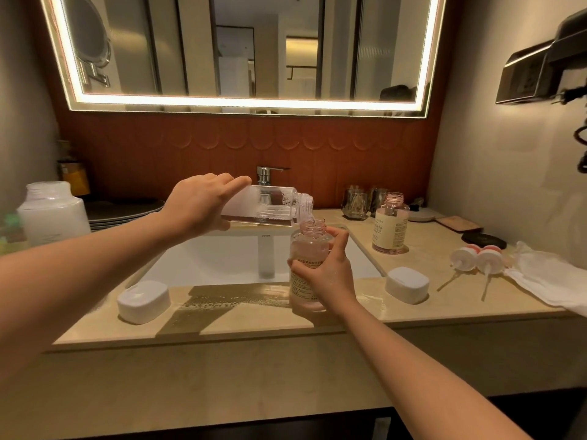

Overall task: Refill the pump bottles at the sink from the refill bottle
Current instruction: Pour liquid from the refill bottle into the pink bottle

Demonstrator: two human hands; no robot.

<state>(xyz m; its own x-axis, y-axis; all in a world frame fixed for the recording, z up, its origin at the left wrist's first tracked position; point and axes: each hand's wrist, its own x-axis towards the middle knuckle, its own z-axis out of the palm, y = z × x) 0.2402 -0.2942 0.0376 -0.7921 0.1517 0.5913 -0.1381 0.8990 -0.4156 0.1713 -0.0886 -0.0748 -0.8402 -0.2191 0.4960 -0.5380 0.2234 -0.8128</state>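
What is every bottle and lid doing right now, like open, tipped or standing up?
Refill bottle: uncapped, tipped, pouring; left hand grips it.
Held pump bottle: upright, open, filling; right hand grips it.
Second pump bottle: upright, open, on counter.
Pump tops: off, lying on counter.
White jug: upright, uncapped.

I hold clear glossy plastic refill bottle (270, 208) in my left hand (197, 204) | pink-tinted see-through plastic pump bottle (309, 242) in my right hand (324, 268), matt paper label (299, 279) | beige stone counter (254, 319) polished, wet sheen | chrome tap (265, 176) shiny | white cloth (546, 277) matt
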